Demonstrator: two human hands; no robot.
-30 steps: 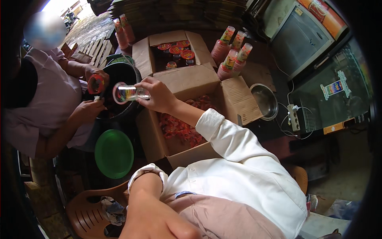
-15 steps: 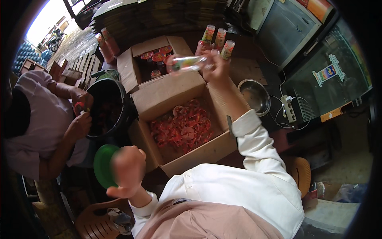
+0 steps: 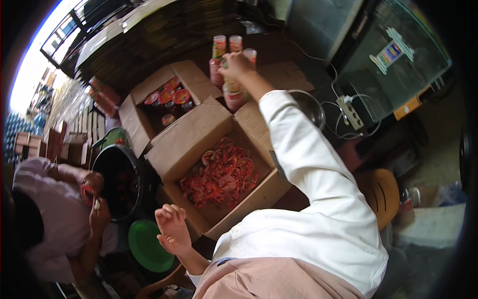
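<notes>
My right hand [image 3: 239, 69] reaches to the far side, its fingers round the top of a stack of plastic cups [image 3: 233, 94] that stands among several such stacks. The cups are clear with coloured print, and pinkish-red lower down. Near my body, my left hand [image 3: 174, 231] hovers with nothing in it, fingers apart and loosely curled. Between my arms stands an open cardboard box [image 3: 191, 132] holding a heap of red film scraps [image 3: 224, 172]. Beyond it, another open box [image 3: 133, 117] contains cups with red printed lids [image 3: 167, 95].
On the left a person's hands [image 3: 94, 192] hold a small red thing beside a black bucket [image 3: 133, 199]. A green plastic basin [image 3: 149, 246] lies near my left forearm. Right of my arm are a metal bowl [image 3: 314, 109] and a power strip [image 3: 351, 113] with white cables. More cup stacks [image 3: 104, 97] stand far left.
My right hand has brought a clear printed plastic cup from above the boxes to the stacks. My left hand has come to rest near my body. The whole view has shifted.
</notes>
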